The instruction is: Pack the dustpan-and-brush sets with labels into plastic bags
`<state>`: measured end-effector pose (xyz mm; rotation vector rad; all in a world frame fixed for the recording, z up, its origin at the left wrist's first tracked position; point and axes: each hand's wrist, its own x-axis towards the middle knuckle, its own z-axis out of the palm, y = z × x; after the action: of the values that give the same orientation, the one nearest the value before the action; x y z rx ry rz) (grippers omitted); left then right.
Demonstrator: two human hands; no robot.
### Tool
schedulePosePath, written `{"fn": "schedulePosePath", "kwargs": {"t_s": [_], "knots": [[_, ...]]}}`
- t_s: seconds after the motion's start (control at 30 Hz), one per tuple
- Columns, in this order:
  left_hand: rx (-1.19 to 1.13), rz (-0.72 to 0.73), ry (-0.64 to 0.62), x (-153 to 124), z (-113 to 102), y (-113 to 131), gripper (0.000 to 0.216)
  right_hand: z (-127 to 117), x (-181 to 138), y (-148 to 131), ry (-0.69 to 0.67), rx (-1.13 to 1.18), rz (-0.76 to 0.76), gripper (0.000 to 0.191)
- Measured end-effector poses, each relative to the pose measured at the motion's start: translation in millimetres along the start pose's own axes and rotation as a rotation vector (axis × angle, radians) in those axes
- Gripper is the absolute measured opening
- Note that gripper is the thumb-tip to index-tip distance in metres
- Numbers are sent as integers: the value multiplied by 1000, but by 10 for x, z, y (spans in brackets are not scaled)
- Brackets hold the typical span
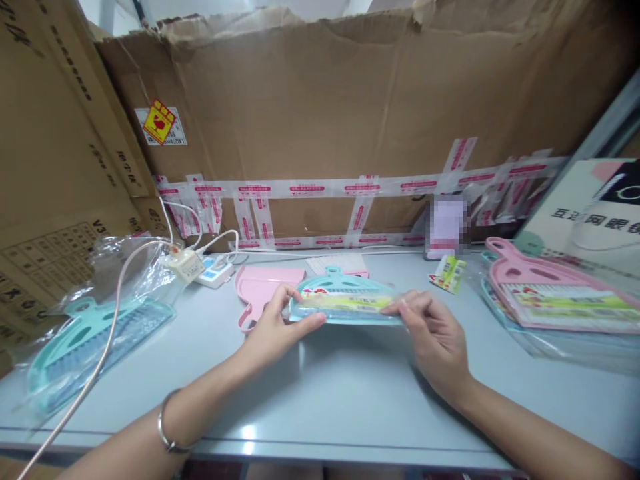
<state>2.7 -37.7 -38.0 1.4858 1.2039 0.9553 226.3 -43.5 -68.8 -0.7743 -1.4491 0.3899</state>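
Held up over the middle of the table is a teal dustpan and brush set point(345, 317) with a yellow-green label strip point(350, 303) across it. My left hand point(280, 317) grips its left end, the thumb along the front edge. At the right end, my right hand point(437, 333) pinches the edge near the label, fingers curled. Behind the set and partly hidden lies a pink dustpan point(265, 283). A white-bristled pink brush point(345, 265) rests just beyond it.
At left lies a bagged teal dustpan set point(100, 347), crossed by a cable. A power strip point(216, 272) with a charger point(186, 265) stands near it. On the right are stacked pink sets point(565, 287), a small label packet point(449, 273) and a blurred phone point(447, 227). Cardboard point(325, 100) walls the back.
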Motion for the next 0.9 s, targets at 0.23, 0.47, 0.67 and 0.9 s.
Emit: {"fn": "schedulePosePath", "kwargs": {"t_s": [0.23,0.47,0.67,0.9], "knots": [[-21,113,123,-52,58,13,36,4,2,14,53,-101,-174,18],[-137,481,298,21,23,-67,37,163,193,-59,2,187,366,86],[-73,574,486,132,-82,-113,36,393,314,-130,-170,355,665,57],[-256,456,406,293,-190,-111,49,364,365,135,-187,644,872,40]]}}
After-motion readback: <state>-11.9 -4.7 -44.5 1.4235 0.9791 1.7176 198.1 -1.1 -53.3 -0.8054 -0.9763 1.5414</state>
